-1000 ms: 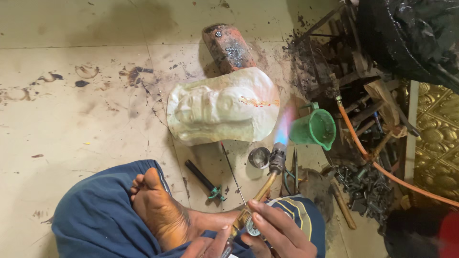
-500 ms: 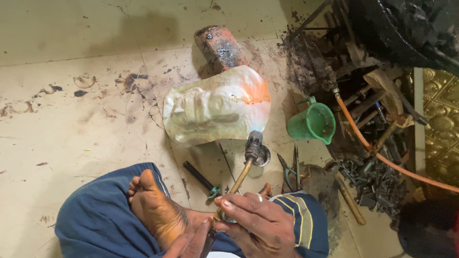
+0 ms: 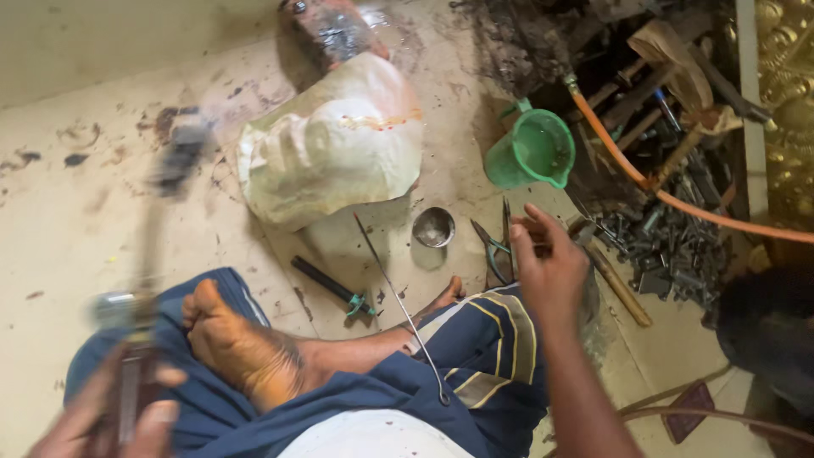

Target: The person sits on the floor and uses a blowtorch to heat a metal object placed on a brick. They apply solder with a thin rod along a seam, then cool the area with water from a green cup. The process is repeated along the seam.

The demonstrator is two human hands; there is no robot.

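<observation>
I sit cross-legged on the floor. My left hand [image 3: 110, 420], low at the left, grips the handle of a gas torch [image 3: 148, 254]. The torch is blurred and points up toward the far left, with no flame showing. My right hand [image 3: 547, 267] is open with fingers spread, hovering just right of a pair of pliers [image 3: 496, 246] lying on the floor. A white face-shaped cast [image 3: 331, 140] with a faint orange glow along its top edge lies ahead of me. A small metal bowl [image 3: 433, 227] sits below it.
A green jug [image 3: 534, 151] stands right of the cast, and a rusty cylinder [image 3: 335, 30] lies behind it. A thin wire rod [image 3: 398, 305] and a black tool [image 3: 331, 287] lie by my feet. An orange hose [image 3: 644, 182] crosses a pile of scrap metal [image 3: 670, 246] at right.
The torch has swung from the cast's right side over to the far left, now in my left hand, and its flame is gone. My right hand let go and moved toward the pliers.
</observation>
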